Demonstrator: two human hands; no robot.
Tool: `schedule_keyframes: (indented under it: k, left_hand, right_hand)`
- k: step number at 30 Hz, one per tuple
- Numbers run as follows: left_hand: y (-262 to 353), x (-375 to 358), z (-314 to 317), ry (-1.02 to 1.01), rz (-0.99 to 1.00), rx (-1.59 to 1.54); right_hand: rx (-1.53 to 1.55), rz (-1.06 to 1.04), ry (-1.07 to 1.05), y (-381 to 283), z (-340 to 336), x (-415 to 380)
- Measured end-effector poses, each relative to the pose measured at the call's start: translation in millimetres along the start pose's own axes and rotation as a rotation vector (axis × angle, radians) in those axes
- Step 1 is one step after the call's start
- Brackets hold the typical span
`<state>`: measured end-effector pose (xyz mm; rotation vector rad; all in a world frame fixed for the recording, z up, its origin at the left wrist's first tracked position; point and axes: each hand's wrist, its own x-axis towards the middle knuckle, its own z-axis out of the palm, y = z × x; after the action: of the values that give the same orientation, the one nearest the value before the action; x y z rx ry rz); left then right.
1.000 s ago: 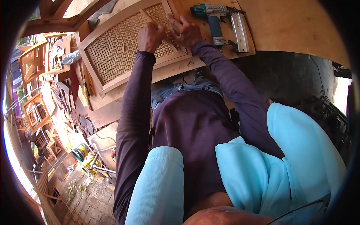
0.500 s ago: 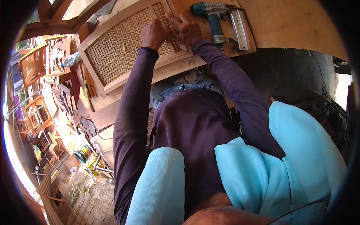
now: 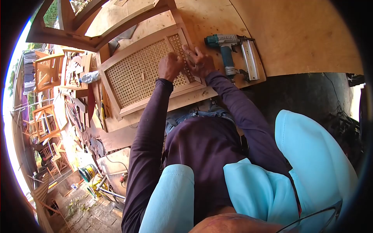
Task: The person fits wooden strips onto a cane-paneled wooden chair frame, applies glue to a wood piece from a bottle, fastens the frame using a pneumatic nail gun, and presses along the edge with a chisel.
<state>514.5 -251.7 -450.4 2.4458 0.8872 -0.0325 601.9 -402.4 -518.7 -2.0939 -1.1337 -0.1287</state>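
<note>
A wooden frame with woven cane (image 3: pixel 136 70) lies on the workbench, and a narrow slat crosses it near its right end. My left hand (image 3: pixel 171 66) is closed in a fist over the cane beside this slat; what its fingers hold, if anything, is hidden. Close by on the right, my right hand (image 3: pixel 200 64) rests on the narrow cane section and the frame's right side, its fingers partly stretched out and apart. A short thin wood piece (image 3: pixel 143 76) stands out from the middle of the larger cane area.
A teal nail gun (image 3: pixel 229 54) lies right of the frame on the plywood bench (image 3: pixel 295 35). A curved wooden chair frame (image 3: pixel 89 40) rises at upper left. A plastic bottle (image 3: pixel 90 77) and yellow-handled tools (image 3: pixel 103 110) lie left of the panel.
The view has shifted, so the bench and panel appear lower and further right. Both hands keep nearly the same place and pose on the panel.
</note>
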Motion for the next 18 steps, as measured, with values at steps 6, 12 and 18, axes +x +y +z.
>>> schedule_keyframes:
  k: [6,12,18]
  left_hand:
    - [4.8,-10.0,-22.1,-0.135,-0.193,-0.157]
    - [-9.1,-4.0,-14.3,-0.073,-0.201,-0.184]
    - [2.9,1.8,-23.1,-0.233,-0.237,-0.143]
  right_hand:
    - [0.013,0.002,0.007,0.1,0.7,0.2]
    - [0.001,-0.006,-0.009,1.1,0.6,1.0]
    - [-0.001,-0.002,0.007,-1.8,-0.7,1.1]
